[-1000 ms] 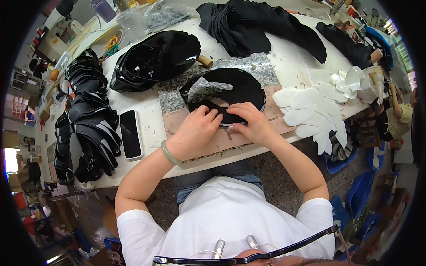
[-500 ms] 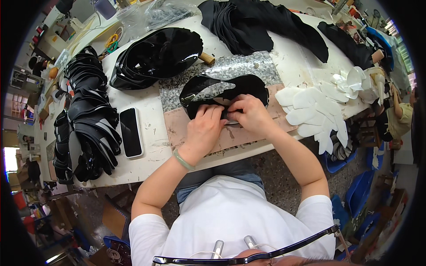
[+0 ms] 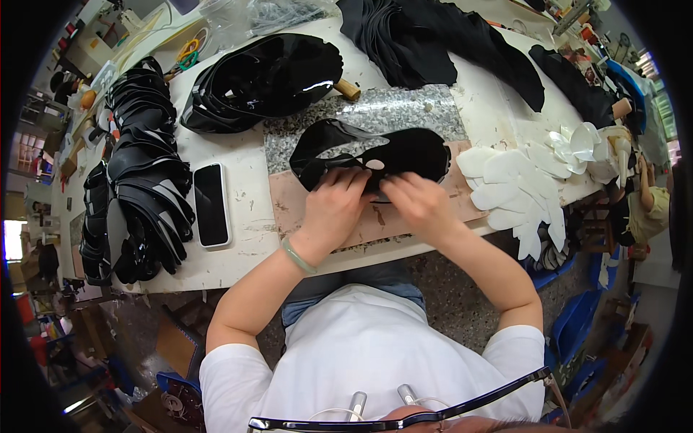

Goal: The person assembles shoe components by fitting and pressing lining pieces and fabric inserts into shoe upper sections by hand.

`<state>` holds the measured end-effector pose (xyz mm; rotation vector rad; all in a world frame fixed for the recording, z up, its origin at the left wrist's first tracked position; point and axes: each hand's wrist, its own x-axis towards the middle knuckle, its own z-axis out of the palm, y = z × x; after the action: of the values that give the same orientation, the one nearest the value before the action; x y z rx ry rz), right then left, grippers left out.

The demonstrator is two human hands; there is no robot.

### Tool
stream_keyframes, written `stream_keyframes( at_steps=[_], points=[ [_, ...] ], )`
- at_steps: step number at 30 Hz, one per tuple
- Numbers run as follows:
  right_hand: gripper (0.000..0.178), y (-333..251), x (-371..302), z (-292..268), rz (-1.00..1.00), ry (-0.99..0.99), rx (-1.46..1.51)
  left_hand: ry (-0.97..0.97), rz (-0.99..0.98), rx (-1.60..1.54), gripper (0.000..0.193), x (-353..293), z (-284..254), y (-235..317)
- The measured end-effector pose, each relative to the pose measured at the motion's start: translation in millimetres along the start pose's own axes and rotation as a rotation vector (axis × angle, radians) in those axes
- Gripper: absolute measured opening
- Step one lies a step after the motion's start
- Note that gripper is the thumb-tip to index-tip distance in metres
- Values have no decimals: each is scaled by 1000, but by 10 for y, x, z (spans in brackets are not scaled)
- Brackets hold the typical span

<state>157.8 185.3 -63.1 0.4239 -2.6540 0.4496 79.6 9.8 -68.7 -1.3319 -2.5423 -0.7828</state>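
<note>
A glossy black piece (image 3: 415,148), apparently a patent leather shoe upper, lies before me across a speckled stone slab (image 3: 440,115) and a pinkish board (image 3: 289,206). My left hand (image 3: 336,209) has its fingers closed together on the near edge, left of the middle. Just to the right, my right hand (image 3: 422,206) is closed on the same edge, its fingers slightly blurred and the tips partly hidden. Between them a small pale oval patch (image 3: 375,164) shows on the black surface.
A stack of glossy black pieces (image 3: 267,79) lies beyond the slab. To the left are a phone (image 3: 211,206) and a long row of overlapping black pieces (image 3: 144,173). White flat pieces (image 3: 512,187) fan out at right, and black sheets (image 3: 404,43) lie at the back.
My right hand has slid a little rightward and nearer along the edge, uncovering more of the pale patch. The left hand stays almost in place. The whole view has shifted slightly.
</note>
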Motion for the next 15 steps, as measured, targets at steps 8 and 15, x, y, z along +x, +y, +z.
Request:
stream_keyframes(
  at_steps=[8,15],
  points=[
    [31,-16,-209,103,-121,159,-12,82,145,71,25,-106,115,-133],
    [34,-12,-286,112,-123,68,15,28,230,179,26,-101,49,-159]
  ],
)
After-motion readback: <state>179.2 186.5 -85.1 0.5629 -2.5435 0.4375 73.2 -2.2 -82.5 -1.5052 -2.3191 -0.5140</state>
